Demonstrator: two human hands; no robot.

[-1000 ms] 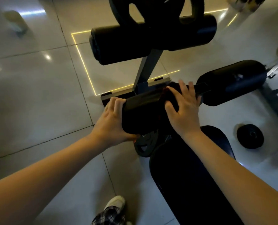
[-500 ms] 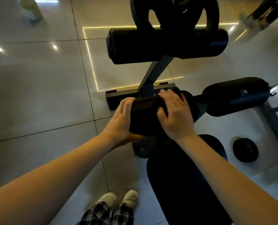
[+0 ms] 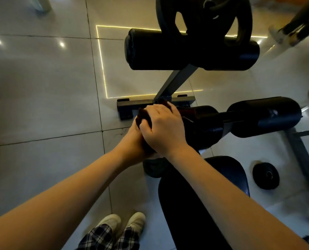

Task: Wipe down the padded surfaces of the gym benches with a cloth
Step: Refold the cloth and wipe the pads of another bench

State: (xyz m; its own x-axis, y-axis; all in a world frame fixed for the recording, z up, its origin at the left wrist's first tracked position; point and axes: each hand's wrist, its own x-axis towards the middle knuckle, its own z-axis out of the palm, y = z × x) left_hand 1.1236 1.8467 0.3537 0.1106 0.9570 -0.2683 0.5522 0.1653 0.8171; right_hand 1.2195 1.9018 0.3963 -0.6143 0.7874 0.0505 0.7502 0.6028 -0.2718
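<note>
- The long black padded bench seat (image 3: 195, 204) lies below my wrists, smooth and dull, its near end cut off at the frame edge.
- The black cylindrical foam roller pad (image 3: 200, 127) sits under my fingers, its left end hidden by both hands.
- My right hand (image 3: 163, 129) presses down on top, fingers together and curled over the dark folded cloth (image 3: 142, 117).
- My left hand (image 3: 133, 141) lies mostly hidden beneath; I cannot tell its finger position.

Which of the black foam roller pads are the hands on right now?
The lower left roller, nearest the bench seat. Both hands cover its left end; the lower right roller and upper roller are untouched.
</note>
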